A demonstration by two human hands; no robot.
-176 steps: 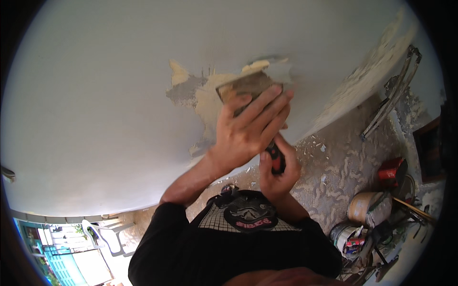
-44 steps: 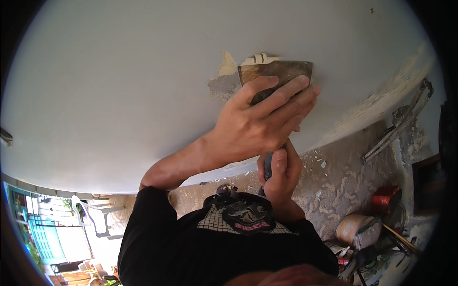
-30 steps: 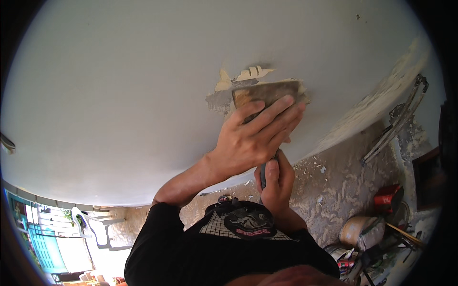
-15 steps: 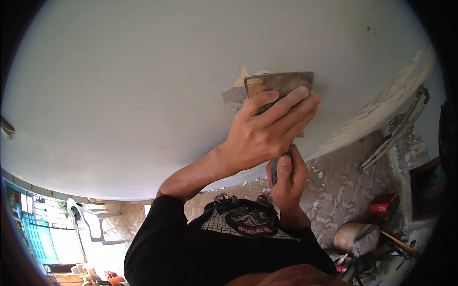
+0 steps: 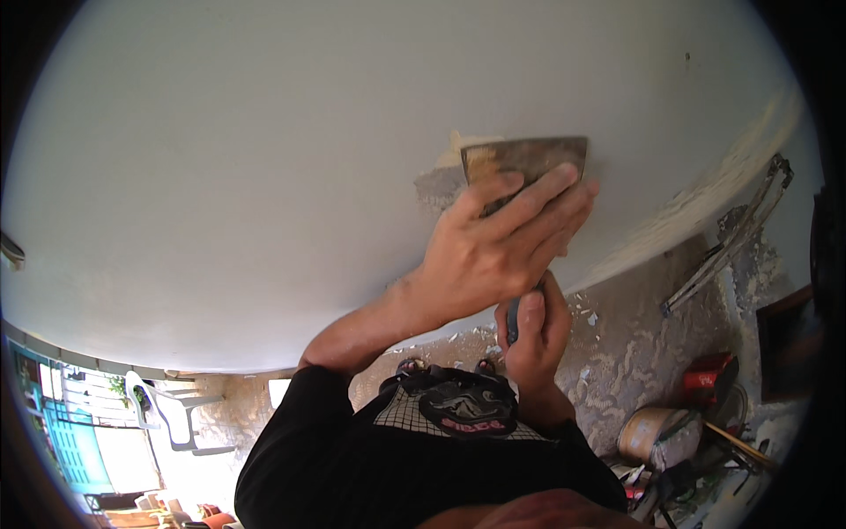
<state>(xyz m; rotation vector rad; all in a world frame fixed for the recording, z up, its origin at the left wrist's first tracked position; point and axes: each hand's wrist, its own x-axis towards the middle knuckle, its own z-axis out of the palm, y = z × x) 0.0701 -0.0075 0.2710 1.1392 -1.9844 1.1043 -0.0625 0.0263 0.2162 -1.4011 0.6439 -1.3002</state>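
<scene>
A broad putty knife [image 5: 529, 152] lies with its worn metal blade against the pale wall [image 5: 264, 159]. On the back of that blade my left hand [image 5: 493, 238] presses with its fingers stretched out and a little apart; its thumb is hidden. Below it, my right hand [image 5: 536, 339] is wrapped round the knife's dark handle [image 5: 513, 319], thumb lying along it. Beside the blade's left edge, a rough grey patch [image 5: 436, 187] shows in the wall, with a yellowish flaked border [image 5: 463, 139] above it.
A chalky rough strip [image 5: 696, 207] runs down the wall at right. Paint flakes litter the patterned floor [image 5: 608, 370]. At lower right stand a round tub [image 5: 648, 436] and a red container [image 5: 708, 379]. A white plastic chair [image 5: 181, 419] stands at lower left.
Both hands and the putty knife have shifted slightly right in the picture, and more of the yellowish border shows. The hold of each hand is the same.
</scene>
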